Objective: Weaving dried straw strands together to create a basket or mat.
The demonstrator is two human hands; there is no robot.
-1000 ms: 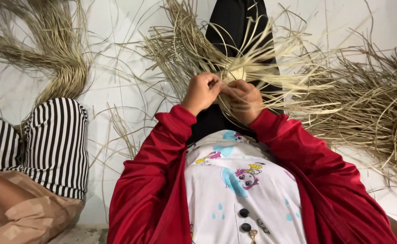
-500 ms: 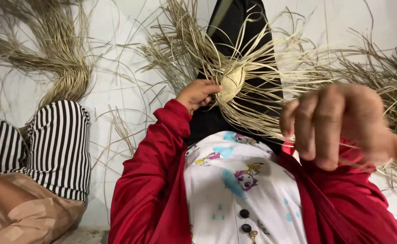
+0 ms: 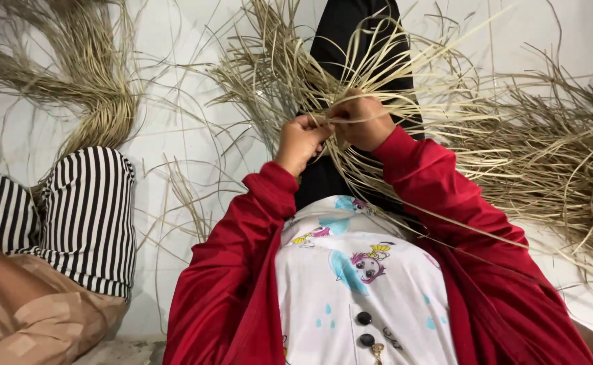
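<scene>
Head view, your left hand (image 3: 299, 140) and right hand (image 3: 360, 123) both pinched on the dry flat straw strands (image 3: 377, 81), thin tan strips fanning outward above your black lap (image 3: 350, 40), loose straw pile (image 3: 566, 155) right of the lap.

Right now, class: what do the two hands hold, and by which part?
Both the left hand and the right hand pinch the woven straw piece at its centre, where the loose strips fan outward.

A striped-sleeved arm (image 3: 87, 216) of another person lies on the white floor (image 3: 188, 101). Beyond that arm curls a bundle of dry straw (image 3: 100, 101). Far across from it spreads a loose straw heap (image 3: 566, 162).
</scene>
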